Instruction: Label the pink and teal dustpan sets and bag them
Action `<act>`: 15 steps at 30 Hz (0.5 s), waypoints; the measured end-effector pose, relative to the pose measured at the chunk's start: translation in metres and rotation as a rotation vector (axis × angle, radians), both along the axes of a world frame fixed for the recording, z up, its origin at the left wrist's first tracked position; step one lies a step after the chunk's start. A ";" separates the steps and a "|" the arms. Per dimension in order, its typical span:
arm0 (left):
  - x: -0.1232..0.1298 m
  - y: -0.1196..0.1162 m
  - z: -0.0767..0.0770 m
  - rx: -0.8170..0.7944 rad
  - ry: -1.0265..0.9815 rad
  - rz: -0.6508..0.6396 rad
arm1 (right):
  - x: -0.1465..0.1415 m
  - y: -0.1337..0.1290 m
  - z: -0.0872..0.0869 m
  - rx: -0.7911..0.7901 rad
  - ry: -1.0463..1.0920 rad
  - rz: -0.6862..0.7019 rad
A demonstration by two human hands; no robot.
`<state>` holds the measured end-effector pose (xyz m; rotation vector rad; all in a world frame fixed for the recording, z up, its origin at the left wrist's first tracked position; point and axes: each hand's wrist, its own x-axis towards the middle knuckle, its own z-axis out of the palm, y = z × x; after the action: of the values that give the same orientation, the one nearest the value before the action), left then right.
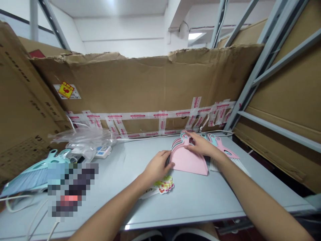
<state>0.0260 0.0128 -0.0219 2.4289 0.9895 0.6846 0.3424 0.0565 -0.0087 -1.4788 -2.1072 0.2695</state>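
Note:
A pink dustpan [189, 159] lies on top of a stack of nested dustpans, whose pink, teal and grey rims show at the upper left. At the stack's left edge my left hand [159, 165] is closed, thumb over the pink pan and fingers along the side. My right hand [199, 144] grips the handle end, fingers bent around it. Just right of the stack lie small brushes [223, 147] with pink and teal handles and white bristles, partly behind my right forearm. Colourful printed cards [164, 185] lie beneath my left wrist.
Teal brushes [37, 172], clear plastic bags [86, 142] and a white device [103, 152] stand on the left of the grey table [120, 197]. A taped cardboard wall [140, 87] closes the back; metal shelf posts [247, 83] rise at right. White cables run along the left.

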 end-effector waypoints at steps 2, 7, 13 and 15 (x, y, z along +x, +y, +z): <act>-0.001 0.003 0.000 -0.001 -0.014 -0.022 | -0.002 0.008 -0.004 0.047 -0.020 -0.031; -0.008 0.008 0.006 -0.008 -0.034 -0.055 | 0.000 0.020 -0.016 0.123 -0.039 -0.174; -0.031 0.000 0.037 0.081 0.215 0.033 | 0.001 0.014 -0.025 0.187 -0.019 -0.205; -0.042 -0.006 0.049 0.013 0.316 0.010 | -0.001 0.011 -0.025 0.211 -0.004 -0.224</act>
<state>-0.0162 0.0073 0.0267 2.5963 1.1177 0.3139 0.3418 0.0677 -0.0337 -1.5683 -1.8858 -0.0389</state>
